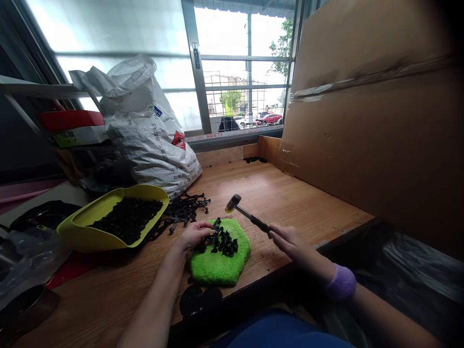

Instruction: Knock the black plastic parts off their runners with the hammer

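My right hand [286, 238] is closed round the dark handle of a mallet [250, 216]. The mallet's head, black at one end and yellow at the other, is raised above the table beyond a green fluffy pad [221, 273]. At the pad's left edge, my left hand [197, 235] pinches a small black rubber part [216, 224]. A heap of small black rubber pieces [225, 244] lies on the pad, just right of my left fingers. Behind that hand, a tangle of black rubber strips [184, 209] is spread on the table.
A yellow scoop-shaped tray [112, 241] full of small black pieces stands at the left. Behind it leans a large white sack [148, 135]. A tall cardboard sheet [362, 116] borders the wooden table [253, 186] on the right. Black discs [200, 300] lie near the front edge.
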Demonstrator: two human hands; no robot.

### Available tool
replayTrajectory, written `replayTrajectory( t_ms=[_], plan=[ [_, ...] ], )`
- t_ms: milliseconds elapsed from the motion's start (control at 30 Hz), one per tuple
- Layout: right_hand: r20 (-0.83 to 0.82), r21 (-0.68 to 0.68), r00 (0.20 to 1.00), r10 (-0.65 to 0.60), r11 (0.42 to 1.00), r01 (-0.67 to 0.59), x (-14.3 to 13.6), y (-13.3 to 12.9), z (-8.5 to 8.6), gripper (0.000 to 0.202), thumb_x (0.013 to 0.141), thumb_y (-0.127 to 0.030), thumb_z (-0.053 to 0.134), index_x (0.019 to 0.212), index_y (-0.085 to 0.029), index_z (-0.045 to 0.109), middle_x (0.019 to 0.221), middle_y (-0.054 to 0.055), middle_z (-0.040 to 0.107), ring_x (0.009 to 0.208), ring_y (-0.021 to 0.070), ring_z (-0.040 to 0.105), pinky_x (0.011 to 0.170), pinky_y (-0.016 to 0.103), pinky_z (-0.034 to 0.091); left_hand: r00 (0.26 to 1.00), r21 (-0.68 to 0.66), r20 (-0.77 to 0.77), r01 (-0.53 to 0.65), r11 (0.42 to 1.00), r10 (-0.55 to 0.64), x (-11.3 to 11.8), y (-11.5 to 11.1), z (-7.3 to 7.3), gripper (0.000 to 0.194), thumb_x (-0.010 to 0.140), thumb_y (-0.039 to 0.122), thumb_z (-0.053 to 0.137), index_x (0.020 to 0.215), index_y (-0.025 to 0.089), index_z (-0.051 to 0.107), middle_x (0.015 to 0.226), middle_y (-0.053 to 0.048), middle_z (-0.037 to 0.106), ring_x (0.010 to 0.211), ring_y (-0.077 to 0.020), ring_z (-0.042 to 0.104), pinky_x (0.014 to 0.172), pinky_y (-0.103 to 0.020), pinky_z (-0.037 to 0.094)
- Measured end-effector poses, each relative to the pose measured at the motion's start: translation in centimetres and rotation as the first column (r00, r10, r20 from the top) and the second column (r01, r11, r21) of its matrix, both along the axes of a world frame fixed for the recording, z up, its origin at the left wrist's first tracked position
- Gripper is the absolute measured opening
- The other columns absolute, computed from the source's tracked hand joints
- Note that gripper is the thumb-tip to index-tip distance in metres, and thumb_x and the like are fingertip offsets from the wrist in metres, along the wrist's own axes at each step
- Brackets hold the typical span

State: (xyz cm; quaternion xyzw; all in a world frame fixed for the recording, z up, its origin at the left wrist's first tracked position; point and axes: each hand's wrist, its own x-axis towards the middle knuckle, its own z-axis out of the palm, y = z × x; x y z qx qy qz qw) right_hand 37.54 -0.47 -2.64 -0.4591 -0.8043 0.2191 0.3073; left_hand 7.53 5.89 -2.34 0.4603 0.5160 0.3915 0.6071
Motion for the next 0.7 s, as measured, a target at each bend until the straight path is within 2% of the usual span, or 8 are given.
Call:
replayTrajectory(
  t_ms=[100, 200, 233, 367, 500, 700],
  plan=[
    [0.144, 0.095, 0.987, -0.067, 0.994, 0.054, -1.2, 0.2, 0.8, 0.029, 0.095, -0.035, 0.029, 0.086, -0.018, 0.051, 0.073, 0.003, 0.055, 0.064, 0.0163, 0.051, 0.059, 0.025, 0.035, 1.000, 0.002, -0.014, 0.014, 1.000, -0.014, 0.0, 0.1, 0.0, 0.028, 0.052, 0.018, 0.077, 0.074, 0.013, 0.060, 0.054, 0.003, 0.059, 0.039, -0.0042, 0.047, 0.038, -0.015, 0.035],
    [0.265, 0.129, 0.959, -0.103, 0.989, 0.071, -2.1, 0.1, 1.5, 0.025, 0.092, -0.034, 0.038, 0.077, -0.019, 0.051, 0.064, 0.002, 0.051, 0.055, 0.0158, 0.047, 0.052, 0.025, 0.030, 0.999, 0.018, -0.047, 0.015, 1.000, -0.014, -0.1, 0.3, -0.1, 0.026, 0.053, 0.019, 0.075, 0.073, 0.013, 0.059, 0.052, 0.003, 0.058, 0.038, -0.0040, 0.045, 0.037, -0.015, 0.033],
    [0.266, 0.129, 0.959, -0.099, 0.989, 0.067, -2.2, 0.0, 1.7, 0.025, 0.092, -0.033, 0.038, 0.076, -0.019, 0.052, 0.063, 0.002, 0.050, 0.054, 0.0157, 0.047, 0.051, 0.025, 0.029, 0.998, 0.024, -0.057, 0.011, 1.000, -0.010, -0.1, 0.3, -0.2, 0.026, 0.053, 0.019, 0.074, 0.072, 0.012, 0.059, 0.052, 0.003, 0.058, 0.037, -0.0040, 0.045, 0.036, -0.015, 0.033],
    [0.284, 0.152, 0.954, -0.096, 0.987, 0.054, -2.5, -0.3, 2.3, 0.029, 0.097, -0.030, 0.025, 0.095, -0.019, 0.052, 0.075, 0.003, 0.056, 0.063, 0.0150, 0.053, 0.055, 0.023, 0.033, 0.997, 0.037, -0.077, 0.000, 0.999, 0.003, -0.2, 0.6, -0.6, 0.026, 0.052, 0.018, 0.072, 0.073, 0.012, 0.059, 0.053, 0.003, 0.058, 0.038, -0.0048, 0.046, 0.036, -0.016, 0.032],
    [0.423, 0.172, 0.895, -0.141, 0.982, 0.073, -2.5, -0.4, 2.1, 0.029, 0.094, -0.033, 0.034, 0.077, -0.019, 0.053, 0.066, 0.003, 0.054, 0.055, 0.0164, 0.050, 0.049, 0.025, 0.026, 0.996, 0.048, -0.089, -0.018, 0.999, 0.022, -0.3, 0.7, -0.8, 0.023, 0.052, 0.016, 0.070, 0.071, 0.013, 0.059, 0.052, 0.004, 0.058, 0.038, -0.0044, 0.045, 0.036, -0.015, 0.032],
    [0.389, 0.106, 0.911, -0.135, 0.989, 0.101, -3.4, 0.2, 2.1, 0.031, 0.094, -0.034, 0.032, 0.080, -0.020, 0.056, 0.067, 0.004, 0.056, 0.057, 0.0171, 0.051, 0.052, 0.025, 0.030, 0.998, 0.057, -0.055, 0.000, 0.998, 0.003, 0.5, 0.6, -0.7, 0.021, 0.051, 0.015, 0.072, 0.067, 0.012, 0.059, 0.048, 0.004, 0.055, 0.036, -0.0052, 0.043, 0.036, -0.017, 0.031]
  ],
)
